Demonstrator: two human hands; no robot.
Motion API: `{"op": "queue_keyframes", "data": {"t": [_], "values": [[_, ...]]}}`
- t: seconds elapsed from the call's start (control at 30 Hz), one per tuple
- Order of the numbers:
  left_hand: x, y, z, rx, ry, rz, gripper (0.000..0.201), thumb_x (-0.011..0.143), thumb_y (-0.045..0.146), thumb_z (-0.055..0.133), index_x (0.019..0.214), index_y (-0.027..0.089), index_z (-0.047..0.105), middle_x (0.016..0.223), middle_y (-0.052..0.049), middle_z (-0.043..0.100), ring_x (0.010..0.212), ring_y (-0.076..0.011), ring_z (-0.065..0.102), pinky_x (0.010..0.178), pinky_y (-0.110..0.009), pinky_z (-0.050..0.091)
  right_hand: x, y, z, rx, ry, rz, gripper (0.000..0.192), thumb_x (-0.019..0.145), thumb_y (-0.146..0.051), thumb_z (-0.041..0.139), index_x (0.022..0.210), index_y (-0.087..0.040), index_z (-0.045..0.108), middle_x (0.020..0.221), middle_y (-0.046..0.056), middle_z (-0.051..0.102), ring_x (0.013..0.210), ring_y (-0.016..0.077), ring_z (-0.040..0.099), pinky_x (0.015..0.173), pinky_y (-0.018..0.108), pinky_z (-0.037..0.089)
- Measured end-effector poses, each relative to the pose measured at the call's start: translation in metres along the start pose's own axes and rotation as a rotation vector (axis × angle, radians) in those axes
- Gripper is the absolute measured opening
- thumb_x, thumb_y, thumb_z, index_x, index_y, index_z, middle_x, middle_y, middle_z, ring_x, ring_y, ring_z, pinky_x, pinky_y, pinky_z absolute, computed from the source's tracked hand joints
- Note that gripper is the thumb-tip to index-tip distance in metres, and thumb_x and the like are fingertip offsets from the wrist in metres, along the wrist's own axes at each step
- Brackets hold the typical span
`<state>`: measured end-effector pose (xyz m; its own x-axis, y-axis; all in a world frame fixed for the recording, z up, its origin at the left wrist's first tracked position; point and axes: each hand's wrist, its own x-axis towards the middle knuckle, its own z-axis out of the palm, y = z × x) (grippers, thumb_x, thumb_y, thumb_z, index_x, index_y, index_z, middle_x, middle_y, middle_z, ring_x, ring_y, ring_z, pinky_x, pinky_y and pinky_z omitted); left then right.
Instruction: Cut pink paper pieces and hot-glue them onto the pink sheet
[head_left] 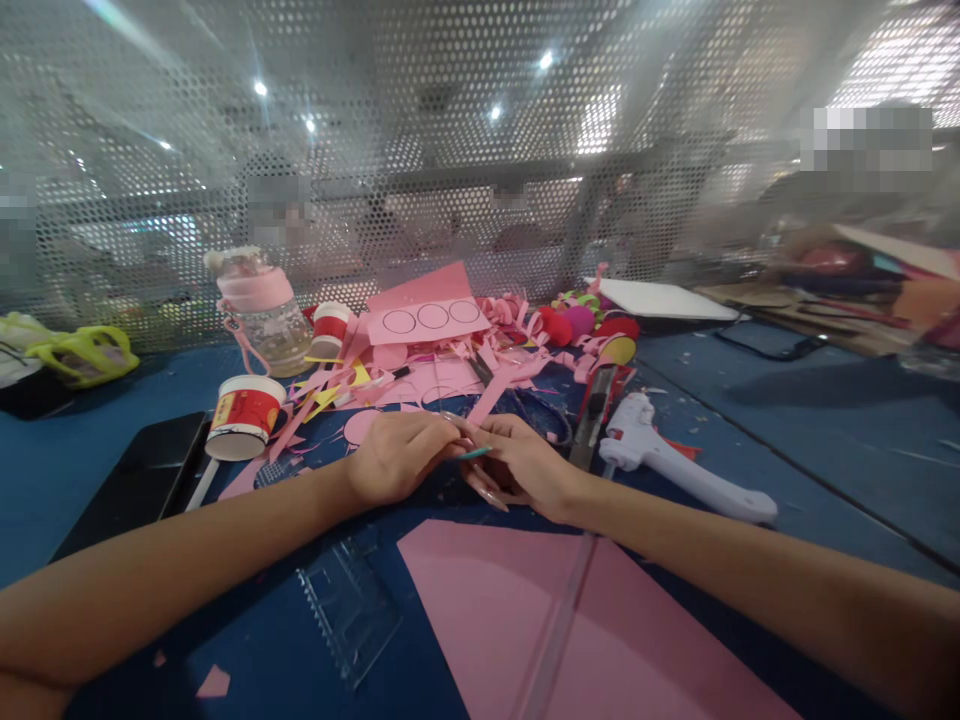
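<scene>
A: Fingers?
B: Right hand (529, 465) pinches a small teal piece (474, 453) at its fingertips, centre of frame. Left hand (405, 455) is curled up close against it; can't tell if it grips, its own knuckles hide the tips.
A: How will the piece handle?
B: Looks thin, so I'd guess light, bendy, easy to crease. Material unclear. Take it by the ends, soft pinch.
A: What's close?
B: Pink paper scraps (510, 382) just above the hands in frame. Right of centre: dark cutter-like tool (592, 415), then white glue gun (675, 462). Translucent rod (568, 600) passes under the right forearm, over the pink sheet (480, 600), bottom centre.
A: In the way?
B: Rod and gun, probably; a right-arm sweep could drag them. Scraps crowd a forward reach. Clear stencil (352, 610), lower left of centre. Paper cup (244, 412) and black slab (142, 470), mid left. Bottle (262, 320) above those.
</scene>
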<state>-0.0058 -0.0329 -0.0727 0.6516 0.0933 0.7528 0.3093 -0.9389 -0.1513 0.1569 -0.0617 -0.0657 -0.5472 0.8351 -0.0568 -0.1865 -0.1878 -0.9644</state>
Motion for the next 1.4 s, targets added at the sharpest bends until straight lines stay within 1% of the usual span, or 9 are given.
{"op": "queue_keyframes", "data": {"t": [0.17,0.37,0.43,0.53,0.73,0.97,1.07,1.23,1.4], "values": [[0.001,0.0,-0.005,0.283,-0.011,0.14,0.02,0.089,0.024,0.041,0.071,0.017,0.048,0.054,0.0,0.054,0.05,-0.0103,0.048,0.047,-0.022,0.037,-0.001,-0.002,0.002,-0.059,-0.044,0.036,0.044,0.07,-0.053,0.057,0.051,-0.016,0.046,0.031,-0.005,0.046,0.021,0.0026,0.028,0.023,0.014,0.015],[0.0,0.001,-0.007,0.432,0.023,0.159,0.017,0.087,0.021,0.043,0.071,0.018,0.049,0.056,0.001,0.053,0.051,-0.0104,0.047,0.048,-0.023,0.035,-0.001,-0.003,0.004,-0.054,-0.043,0.059,0.045,0.067,-0.058,0.057,0.054,-0.017,0.043,0.033,-0.006,0.045,0.024,0.0032,0.03,0.024,0.014,0.013],[0.0,0.0,-0.006,0.424,0.033,0.158,0.019,0.088,0.023,0.042,0.07,0.018,0.048,0.057,0.001,0.053,0.052,-0.0104,0.047,0.049,-0.023,0.035,-0.001,-0.001,0.003,-0.03,-0.045,0.035,0.045,0.066,-0.058,0.059,0.055,-0.017,0.043,0.031,-0.009,0.038,0.023,0.0019,0.026,0.024,0.014,0.013],[0.0,0.0,-0.003,0.368,0.046,0.111,0.024,0.088,0.029,0.041,0.068,0.017,0.046,0.055,0.0,0.052,0.05,-0.0108,0.047,0.048,-0.023,0.035,0.0,0.003,0.001,0.024,0.037,-0.032,0.044,0.062,-0.055,0.065,0.057,-0.018,0.041,0.033,-0.012,0.033,0.024,0.0003,0.021,0.025,0.013,0.014],[0.003,0.002,0.001,0.302,-0.055,0.042,0.029,0.089,0.034,0.038,0.068,0.016,0.046,0.053,-0.001,0.051,0.049,-0.012,0.046,0.046,-0.024,0.035,0.001,0.01,0.005,-0.079,0.173,-0.216,0.044,0.067,-0.056,0.06,0.054,-0.018,0.041,0.034,-0.01,0.035,0.026,0.0028,0.029,0.026,0.016,0.022],[0.003,0.004,0.0,0.238,-0.033,0.031,0.028,0.089,0.033,0.037,0.07,0.015,0.047,0.055,-0.002,0.054,0.05,-0.0128,0.048,0.046,-0.024,0.036,-0.002,0.01,0.005,-0.276,0.274,-0.328,0.042,0.076,-0.053,0.051,0.055,-0.018,0.042,0.041,-0.008,0.034,0.033,0.0039,0.031,0.032,0.018,0.024],[0.003,0.008,0.002,0.067,-0.08,-0.123,0.034,0.09,0.037,0.032,0.071,0.015,0.048,0.055,-0.002,0.053,0.047,-0.0111,0.046,0.044,-0.023,0.034,-0.002,0.01,0.005,-0.397,0.319,-0.366,0.039,0.078,-0.048,0.051,0.055,-0.018,0.043,0.043,-0.007,0.037,0.036,0.0048,0.033,0.034,0.019,0.026],[0.006,0.017,0.006,-0.248,-0.176,-0.556,0.032,0.09,0.033,0.034,0.069,0.014,0.049,0.054,0.002,0.052,0.046,-0.0076,0.047,0.045,-0.019,0.035,-0.002,0.012,0.004,-0.452,0.39,-0.341,0.031,0.079,-0.037,0.052,0.056,-0.017,0.046,0.044,-0.006,0.04,0.037,0.0057,0.036,0.035,0.019,0.027],[0.009,0.017,0.005,-0.427,-0.153,-0.693,0.032,0.089,0.036,0.038,0.065,0.016,0.044,0.049,0.006,0.044,0.043,-0.0052,0.039,0.043,-0.017,0.031,-0.001,0.01,0.003,-0.339,0.377,-0.322,0.03,0.078,-0.04,0.052,0.059,-0.018,0.046,0.044,-0.006,0.041,0.036,0.0055,0.035,0.034,0.019,0.027]]}}
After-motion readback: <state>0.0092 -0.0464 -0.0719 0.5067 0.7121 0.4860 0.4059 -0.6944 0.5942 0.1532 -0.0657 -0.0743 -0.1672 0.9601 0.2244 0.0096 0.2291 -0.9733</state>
